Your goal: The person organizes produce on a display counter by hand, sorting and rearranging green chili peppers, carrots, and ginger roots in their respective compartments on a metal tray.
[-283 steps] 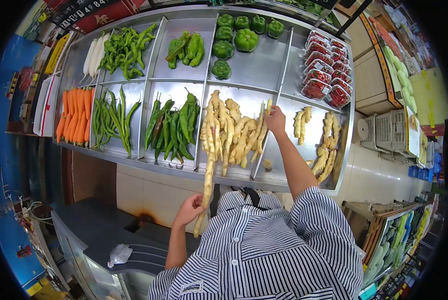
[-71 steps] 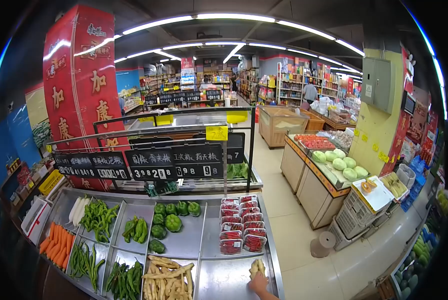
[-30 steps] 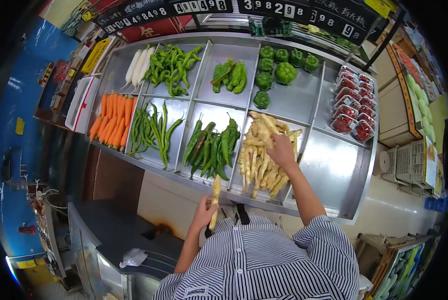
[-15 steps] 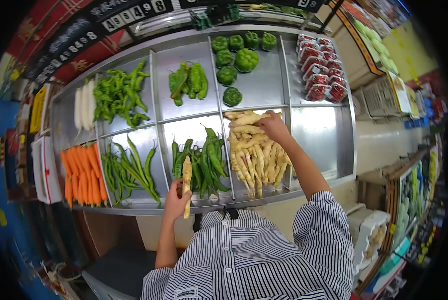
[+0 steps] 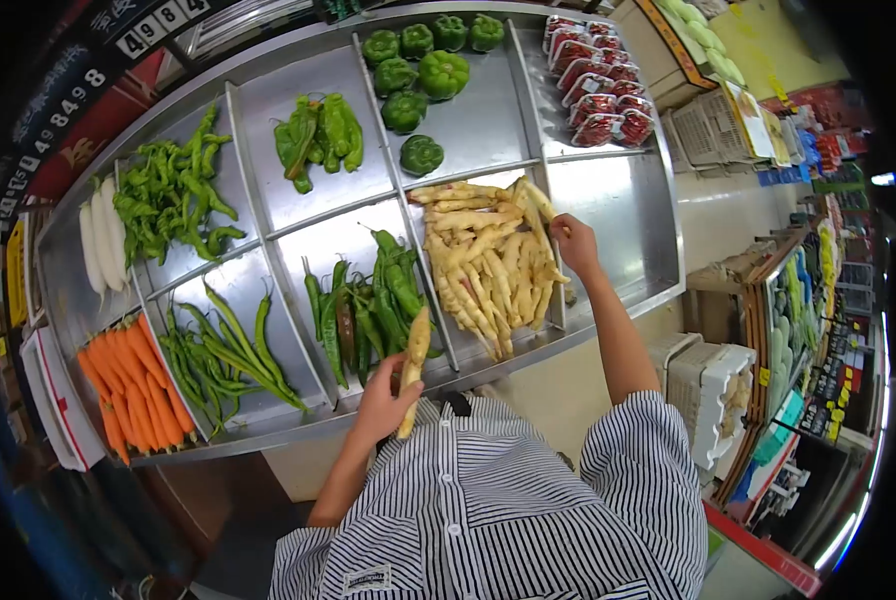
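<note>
My left hand point(image 5: 386, 402) is closed around a long, pale, tapering ginger root point(image 5: 417, 355), which it holds upright at the tray's front edge, near the long green chili peppers point(image 5: 368, 305). At the right side of the ginger pile point(image 5: 488, 270), my right hand point(image 5: 575, 245) has its fingers pinched on the end of another slender ginger root point(image 5: 540, 200). That root slants up and to the left along the pile's upper right corner. My right fingertips are partly hidden from view.
The metal tray point(image 5: 483, 376) has raised dividers. It also holds carrots point(image 5: 133, 385), white radishes point(image 5: 103, 235), thin green peppers point(image 5: 233, 345), light green peppers point(image 5: 318, 140), bell peppers point(image 5: 443, 75) and wrapped red packs point(image 5: 598, 85). White crates point(image 5: 703, 395) stand at the right.
My right hand has moved from the top of the pile to its right side, where a root now slants at the upper corner. The left hand still holds its root, now tilted. The view has turned.
</note>
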The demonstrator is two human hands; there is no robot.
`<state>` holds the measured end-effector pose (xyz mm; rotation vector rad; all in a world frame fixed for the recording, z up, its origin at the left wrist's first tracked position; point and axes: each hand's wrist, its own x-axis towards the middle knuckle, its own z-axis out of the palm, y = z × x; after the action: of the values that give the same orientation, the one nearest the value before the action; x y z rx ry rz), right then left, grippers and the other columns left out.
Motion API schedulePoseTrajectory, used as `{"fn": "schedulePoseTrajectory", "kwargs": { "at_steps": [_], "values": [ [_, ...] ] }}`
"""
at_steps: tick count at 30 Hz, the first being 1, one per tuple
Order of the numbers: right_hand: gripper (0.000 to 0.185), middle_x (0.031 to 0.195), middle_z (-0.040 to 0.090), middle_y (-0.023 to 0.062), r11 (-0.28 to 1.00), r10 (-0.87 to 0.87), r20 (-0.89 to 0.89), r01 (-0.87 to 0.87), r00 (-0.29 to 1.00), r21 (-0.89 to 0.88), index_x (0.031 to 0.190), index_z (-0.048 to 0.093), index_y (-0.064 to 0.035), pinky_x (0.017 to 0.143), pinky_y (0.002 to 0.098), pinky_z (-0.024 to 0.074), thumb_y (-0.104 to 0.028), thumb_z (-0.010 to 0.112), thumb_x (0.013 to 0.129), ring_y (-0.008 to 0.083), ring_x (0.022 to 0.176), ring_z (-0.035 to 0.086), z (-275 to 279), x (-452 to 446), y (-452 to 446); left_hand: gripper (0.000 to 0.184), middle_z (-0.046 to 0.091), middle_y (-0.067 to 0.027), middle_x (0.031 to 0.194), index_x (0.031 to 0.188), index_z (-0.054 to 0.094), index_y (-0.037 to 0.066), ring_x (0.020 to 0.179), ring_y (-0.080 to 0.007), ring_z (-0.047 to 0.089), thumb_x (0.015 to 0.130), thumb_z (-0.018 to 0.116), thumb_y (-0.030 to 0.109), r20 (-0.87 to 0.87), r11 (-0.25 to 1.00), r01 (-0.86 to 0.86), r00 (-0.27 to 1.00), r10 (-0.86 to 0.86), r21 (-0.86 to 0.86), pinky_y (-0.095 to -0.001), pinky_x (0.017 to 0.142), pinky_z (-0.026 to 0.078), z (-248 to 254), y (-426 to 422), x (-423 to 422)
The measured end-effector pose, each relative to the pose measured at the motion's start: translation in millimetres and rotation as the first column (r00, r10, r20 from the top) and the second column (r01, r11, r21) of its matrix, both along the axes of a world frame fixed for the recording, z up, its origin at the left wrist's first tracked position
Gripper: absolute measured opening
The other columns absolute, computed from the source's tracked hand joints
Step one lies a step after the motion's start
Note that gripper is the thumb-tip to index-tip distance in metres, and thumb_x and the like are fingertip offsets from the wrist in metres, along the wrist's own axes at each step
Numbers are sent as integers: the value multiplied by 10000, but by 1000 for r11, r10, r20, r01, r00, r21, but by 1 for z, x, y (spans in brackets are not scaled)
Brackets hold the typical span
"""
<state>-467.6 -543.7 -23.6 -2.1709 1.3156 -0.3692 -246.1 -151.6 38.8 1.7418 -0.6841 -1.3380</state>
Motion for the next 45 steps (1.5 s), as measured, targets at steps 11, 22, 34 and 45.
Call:
{"fn": "schedulePoseTrajectory", "kwargs": {
  "at_steps": [11, 22, 34, 45],
  "values": [
    [214, 987, 672, 134, 992, 14, 169, -35, 985, 118, 1123, 582, -25, 779, 317, 505, -86, 540, 922, 228, 919, 658, -43, -11, -20, 613, 636, -180, 995, 1306, 412, -25, 845, -278, 666, 847, 681, 280, 167, 996, -43, 986, 29, 81, -364, 752, 516, -9, -80, -63],
    [194, 954, 674, 115, 937, -302, 353, 208, 886, 281, 1035, 626, -9, 776, 329, 505, -112, 627, 871, 221, 915, 642, -43, -165, 40, 619, 517, -287, 1193, 1233, 451, -39, 1056, -431, 552, 807, 687, 343, 688, 985, -116, 726, -7, 131, -459, 884, 464, -35, -213, -113],
    [140, 864, 669, 91, 846, -417, 337, 225, 844, 483, 953, 631, 5, 771, 310, 480, -97, 616, 858, 180, 834, 623, -75, -210, 93, 703, 532, -246, 1203, 1380, 371, 1, 1112, -358, 539, 816, 691, 274, 507, 977, 203, 837, -205, 60, -400, 959, 439, 6, -144, -156],
    [154, 817, 641, 70, 867, -393, 311, 237, 865, 438, 948, 626, 8, 680, 291, 483, -126, 612, 874, 140, 741, 591, -47, -191, 88, 579, 578, -98, 1057, 1294, 434, 46, 933, -296, 570, 823, 695, 258, 448, 196, 490, 866, -222, -850, -403, 866, 467, 285, -120, -161]
  ]
}}
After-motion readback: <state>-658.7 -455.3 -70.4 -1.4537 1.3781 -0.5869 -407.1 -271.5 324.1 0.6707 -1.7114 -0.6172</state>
